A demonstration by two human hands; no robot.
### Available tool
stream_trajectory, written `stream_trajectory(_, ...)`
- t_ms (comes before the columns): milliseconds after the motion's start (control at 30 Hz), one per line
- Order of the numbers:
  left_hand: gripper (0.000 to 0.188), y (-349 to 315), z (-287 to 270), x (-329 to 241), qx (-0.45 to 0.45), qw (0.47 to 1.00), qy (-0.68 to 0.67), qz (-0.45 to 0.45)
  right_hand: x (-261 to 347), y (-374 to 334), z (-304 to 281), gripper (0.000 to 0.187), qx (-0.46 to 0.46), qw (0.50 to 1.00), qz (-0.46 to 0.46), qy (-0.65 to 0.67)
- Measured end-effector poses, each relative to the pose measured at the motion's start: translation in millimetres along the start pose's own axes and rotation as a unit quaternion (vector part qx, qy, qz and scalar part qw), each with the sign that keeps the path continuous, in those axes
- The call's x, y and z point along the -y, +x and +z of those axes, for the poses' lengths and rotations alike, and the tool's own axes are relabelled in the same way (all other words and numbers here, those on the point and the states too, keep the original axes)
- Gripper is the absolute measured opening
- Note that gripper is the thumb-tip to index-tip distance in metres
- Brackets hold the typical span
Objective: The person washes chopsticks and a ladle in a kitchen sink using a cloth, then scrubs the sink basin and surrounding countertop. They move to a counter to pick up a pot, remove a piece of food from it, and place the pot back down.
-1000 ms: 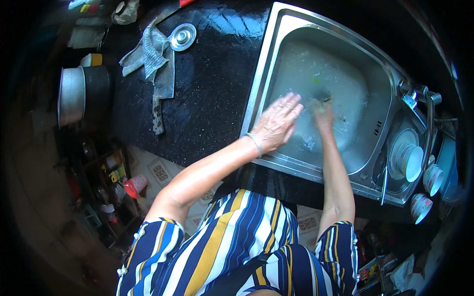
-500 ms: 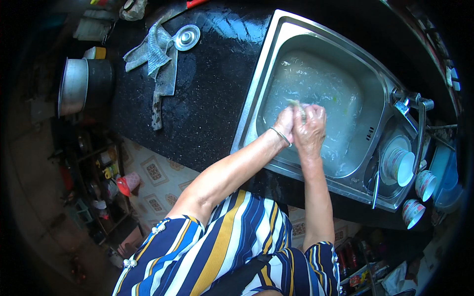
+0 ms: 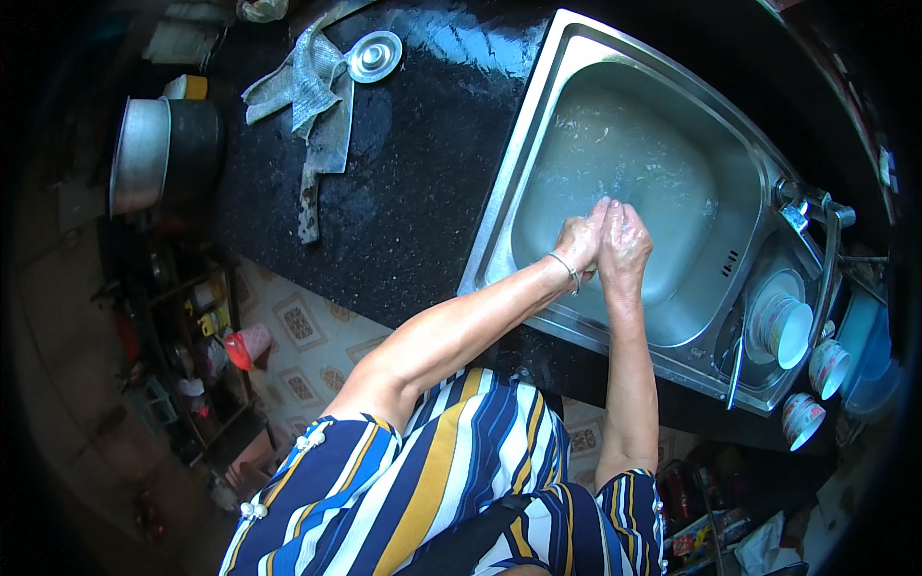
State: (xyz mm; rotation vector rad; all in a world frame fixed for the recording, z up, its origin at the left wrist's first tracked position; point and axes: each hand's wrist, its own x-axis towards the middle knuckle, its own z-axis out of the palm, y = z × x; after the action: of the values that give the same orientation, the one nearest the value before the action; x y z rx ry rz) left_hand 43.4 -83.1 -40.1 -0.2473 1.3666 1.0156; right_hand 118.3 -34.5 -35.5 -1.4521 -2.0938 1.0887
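The black worktop (image 3: 413,192) is the largest thing, its far side lost in the dark rim of the view. Set into it is a steel sink (image 3: 520,154) holding cloudy water (image 3: 615,134); the floor of the basin is hard to make out, and its near edge is crossed by the person's forearms. At the left stands a large metal pot (image 3: 139,158), its far side sunk in shadow. A cleaver (image 3: 329,144) lies on the worktop, with a crumpled grey cloth (image 3: 312,91) covering part of its blade. The left hand (image 3: 579,242) and right hand (image 3: 625,248) meet over the near part of the sink, above the water, their fingers drawn close together and bent inward. Whatever they may have hold of is hidden, so the grip cannot be told. To the right, a patterned bowl (image 3: 792,333) leans tipped on its side, with a second bowl (image 3: 828,370) and a third bowl (image 3: 803,420) just beyond. A round metal lid (image 3: 374,57) sits next to the cloth. A thin bracelet (image 3: 569,270) circles the left wrist. Smallest is a yellowish patch (image 3: 590,273) under the joined hands, too small to name.
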Motion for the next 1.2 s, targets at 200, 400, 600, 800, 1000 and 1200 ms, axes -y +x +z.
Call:
stream_trajectory(200,0.056,19,-6,10,-0.043,0.995,0.082,0.033,-22,-1,9,0.032,0.032,0.997,0.050,0.041)
stream_trajectory(400,0.068,37,-30,-5,0.020,0.899,0.355,0.255,-50,9,6,0.028,0.161,0.859,0.238,0.425)
stream_trajectory(600,0.038,-14,-93,-176,-0.014,0.647,0.465,0.604,88,108,-11,0.029,0.126,0.957,-0.203,0.167)
stream_trajectory(800,0.025,15,-129,-220,-0.026,0.552,0.443,0.706,113,154,96,0.025,-0.160,0.875,-0.422,-0.174)
stream_trajectory(1000,0.056,-55,-182,-94,-0.214,0.508,0.611,0.568,112,33,90,0.036,0.004,0.902,-0.411,-0.133)
stream_trajectory(1200,0.051,-115,-195,-30,-0.188,0.616,0.569,0.511,128,5,69,0.023,0.218,0.871,-0.414,-0.150)
